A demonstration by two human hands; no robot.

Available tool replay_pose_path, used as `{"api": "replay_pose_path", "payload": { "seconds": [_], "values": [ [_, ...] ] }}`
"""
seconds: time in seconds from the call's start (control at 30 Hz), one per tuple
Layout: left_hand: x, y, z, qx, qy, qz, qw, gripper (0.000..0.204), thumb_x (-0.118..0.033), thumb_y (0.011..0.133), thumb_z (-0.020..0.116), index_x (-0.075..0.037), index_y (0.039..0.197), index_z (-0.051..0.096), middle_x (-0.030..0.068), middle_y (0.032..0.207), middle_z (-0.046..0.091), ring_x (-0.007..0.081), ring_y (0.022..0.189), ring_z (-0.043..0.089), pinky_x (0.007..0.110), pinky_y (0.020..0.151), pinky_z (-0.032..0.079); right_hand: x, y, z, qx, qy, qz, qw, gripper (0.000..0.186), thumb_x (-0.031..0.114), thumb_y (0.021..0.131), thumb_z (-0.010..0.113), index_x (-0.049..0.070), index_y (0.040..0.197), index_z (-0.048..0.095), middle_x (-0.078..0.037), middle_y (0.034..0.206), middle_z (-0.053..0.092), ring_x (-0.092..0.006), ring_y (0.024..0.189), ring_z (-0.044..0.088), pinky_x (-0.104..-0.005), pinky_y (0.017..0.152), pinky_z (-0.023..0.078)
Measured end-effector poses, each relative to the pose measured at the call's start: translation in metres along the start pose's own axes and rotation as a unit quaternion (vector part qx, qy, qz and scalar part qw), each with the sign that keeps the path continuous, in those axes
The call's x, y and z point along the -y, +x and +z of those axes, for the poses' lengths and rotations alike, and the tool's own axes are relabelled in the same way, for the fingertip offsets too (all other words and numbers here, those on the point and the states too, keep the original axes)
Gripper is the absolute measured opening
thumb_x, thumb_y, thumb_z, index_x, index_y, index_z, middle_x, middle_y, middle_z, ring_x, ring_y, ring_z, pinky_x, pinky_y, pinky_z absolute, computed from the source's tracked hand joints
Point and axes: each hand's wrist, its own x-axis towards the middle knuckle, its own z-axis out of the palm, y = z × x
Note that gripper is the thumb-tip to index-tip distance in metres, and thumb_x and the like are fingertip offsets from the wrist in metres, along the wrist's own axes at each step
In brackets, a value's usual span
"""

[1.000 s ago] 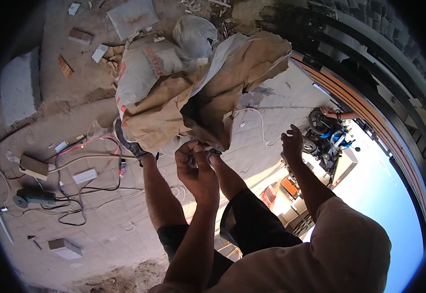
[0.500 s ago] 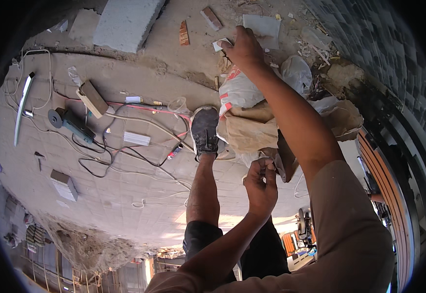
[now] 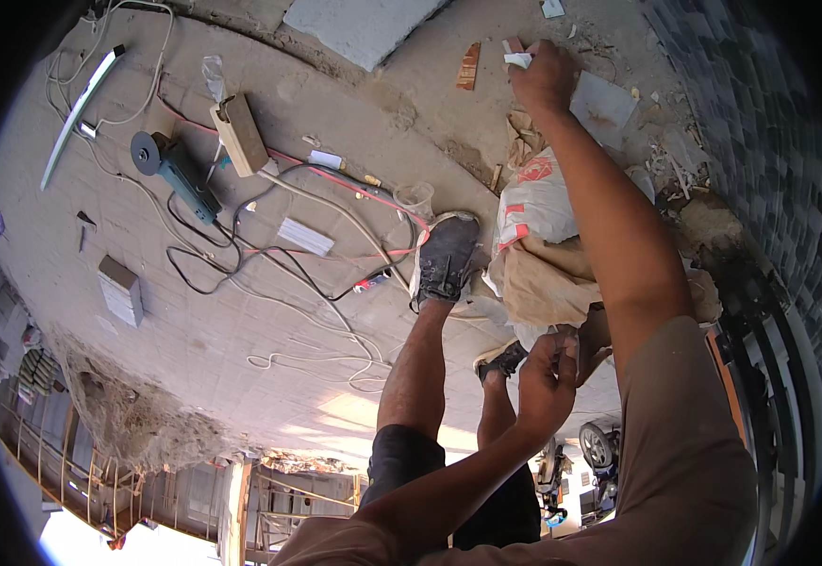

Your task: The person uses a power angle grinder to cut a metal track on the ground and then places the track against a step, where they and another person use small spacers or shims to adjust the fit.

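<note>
Right hand (image 3: 545,77) reached farther, fingers clamped on white scrap (image 3: 516,59); left hand (image 3: 545,382) pinched together; cables (image 3: 335,245) clutter paved floor (image 3: 241,330), wall (image 3: 760,141) close.

Hands: 2. Right hand (image 3: 543,77) stretched far out, fingers on 1 small white scrap (image 3: 517,59). Left hand (image 3: 548,375) curled near body.
Shoes: 2, dark; 1 (image 3: 446,259) beyond left fingertips, 1 (image 3: 505,359) just beside them.
Sacks: 2; white (image 3: 535,203), tan (image 3: 548,283), between both hands.
Angle grinder: 1 (image 3: 173,168), well left of fingers.
Wood blocks: 2 (image 3: 240,134) (image 3: 120,288).
Clear cup: 1 (image 3: 415,200).
</note>
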Motion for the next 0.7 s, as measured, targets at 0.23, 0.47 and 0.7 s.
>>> {"api": "replay_pose_path", "payload": {
  "seconds": [0.23,0.47,0.7],
  "values": [
    [0.013,0.004,0.005,-0.005,-0.075,0.020,0.997,0.011,-0.007,0.099,0.055,0.000,0.108,0.057,0.0097,0.090,0.063,0.0144,0.080,0.061,0.029,0.072,0.050,-0.035,0.096,-0.001,-0.069,0.124,0.076,0.987,0.057,0.026,0.072,0.086,-0.001,0.117,0.065,-0.020,0.103,0.072,-0.0354,0.097,0.070,-0.0408,0.086,0.054],
    [0.025,0.001,0.004,-0.030,-0.091,0.016,0.995,0.011,-0.001,0.096,0.052,0.000,0.106,0.055,0.0192,0.093,0.061,0.0298,0.081,0.063,0.036,0.072,0.050,-0.045,0.133,0.030,-0.140,0.076,0.003,0.987,0.041,0.021,0.087,0.064,0.011,0.127,0.063,-0.028,0.142,0.049,-0.0448,0.130,0.047,-0.0400,0.107,0.042],
    [0.007,0.008,-0.012,-0.060,-0.037,0.102,0.992,0.015,-0.011,0.102,0.054,0.000,0.112,0.057,0.0093,0.091,0.062,0.0130,0.083,0.061,0.029,0.075,0.049,0.006,-0.037,-0.077,0.178,0.485,0.072,0.853,0.051,0.006,0.084,0.073,0.004,0.131,0.056,-0.008,0.115,0.065,-0.0182,0.099,0.064,-0.0313,0.081,0.052]
  ]
}}
